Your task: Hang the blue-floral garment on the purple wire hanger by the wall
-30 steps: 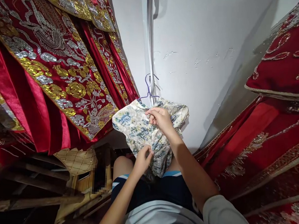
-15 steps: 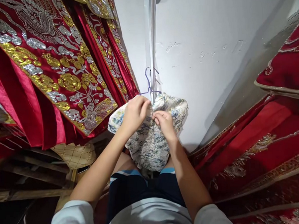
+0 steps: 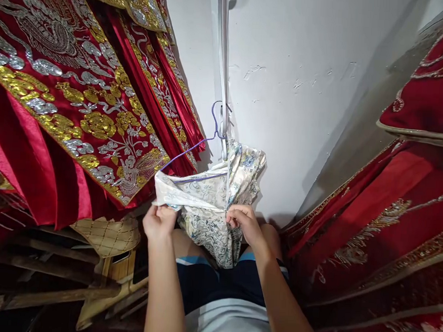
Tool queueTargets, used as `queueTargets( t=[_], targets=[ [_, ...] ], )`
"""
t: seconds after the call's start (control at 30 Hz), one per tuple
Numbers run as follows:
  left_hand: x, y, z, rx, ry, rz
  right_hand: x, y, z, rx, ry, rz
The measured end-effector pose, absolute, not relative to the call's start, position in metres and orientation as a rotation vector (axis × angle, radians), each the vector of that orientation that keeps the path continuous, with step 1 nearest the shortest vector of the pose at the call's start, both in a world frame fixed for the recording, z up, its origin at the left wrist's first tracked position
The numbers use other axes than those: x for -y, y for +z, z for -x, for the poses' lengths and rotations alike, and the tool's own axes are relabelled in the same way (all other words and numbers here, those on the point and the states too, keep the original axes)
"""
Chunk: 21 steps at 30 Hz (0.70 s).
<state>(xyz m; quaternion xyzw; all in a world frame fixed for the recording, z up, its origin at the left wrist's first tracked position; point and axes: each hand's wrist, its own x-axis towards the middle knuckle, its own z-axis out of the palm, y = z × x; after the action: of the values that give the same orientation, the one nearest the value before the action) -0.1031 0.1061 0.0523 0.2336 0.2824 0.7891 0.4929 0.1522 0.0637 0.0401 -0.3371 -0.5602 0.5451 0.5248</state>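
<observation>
A floral garment (image 3: 210, 235), white with blue and green patterning, hangs in front of me from a purple wire hanger (image 3: 192, 148). My left hand (image 3: 160, 221) is closed on the white fabric at its left shoulder, drawing that side down and outward. With fingers pinched, my right hand (image 3: 244, 220) grips the cloth near the middle of the neckline. The neckline gapes between my hands, showing the patterned inside and the lower bar of the hanger. Cloth still covers the hanger's right arm; its left arm is bare.
A pale wall (image 3: 284, 110) with a narrow vertical strip (image 3: 222, 52) stands ahead. Red cloth with gold and silver sequins (image 3: 97, 122) hangs at the left, above a bamboo chair (image 3: 58, 296). Embroidered red fabric (image 3: 383, 204) lines the right side.
My left hand has moved down and left, pulling the garment's shoulder off the hanger's left arm. My right hand has lowered, still gripping the cloth. The neckline has opened wide.
</observation>
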Motion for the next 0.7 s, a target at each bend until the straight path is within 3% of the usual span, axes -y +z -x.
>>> queueTargets(
  t=[0.17, 0.43, 0.7],
  targets=[
    [-0.098, 0.011, 0.065, -0.748, 1.754, -0.508, -0.069, 0.028, -0.17, 1.204, 1.296, 0.881],
    [-0.065, 0.054, 0.019, -0.694, 1.725, -0.966, -0.08, 0.021, -0.184, 1.061, 1.146, 0.979],
    [-0.043, 0.076, -0.024, -0.923, 1.468, -1.649, -0.049, 0.029, -0.143, 1.281, 1.657, 0.712]
  ],
)
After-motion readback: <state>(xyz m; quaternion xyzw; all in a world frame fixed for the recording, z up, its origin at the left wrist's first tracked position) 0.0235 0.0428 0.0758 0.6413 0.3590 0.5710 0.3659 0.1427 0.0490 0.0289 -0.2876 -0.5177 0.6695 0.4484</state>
